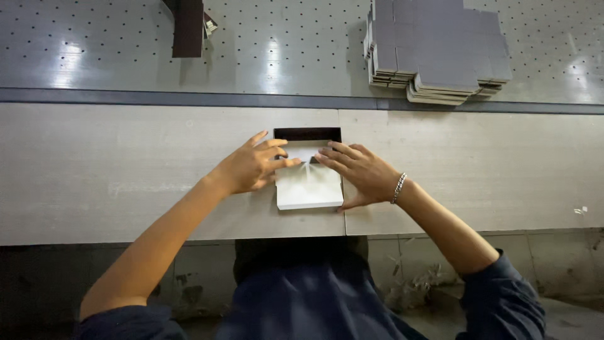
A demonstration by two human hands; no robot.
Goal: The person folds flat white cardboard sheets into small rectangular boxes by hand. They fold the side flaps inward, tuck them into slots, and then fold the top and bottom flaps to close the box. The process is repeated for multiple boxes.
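Observation:
A small white cardboard box (308, 189) with a dark far flap (307, 133) lies on the pale wooden worktable (126, 170) in front of me. My left hand (250, 166) rests against its left side, fingers reaching over the top towards the middle. My right hand (357, 171), with a bracelet on the wrist, presses on the right side, thumb at the near right corner. The fingertips of both hands almost meet over the box's inner fold.
A stack of flat grey box blanks (437, 47) sits at the back right on a perforated grey metal surface (283, 50). A dark upright piece (188, 28) stands at the back left. The table's front edge runs below my arms.

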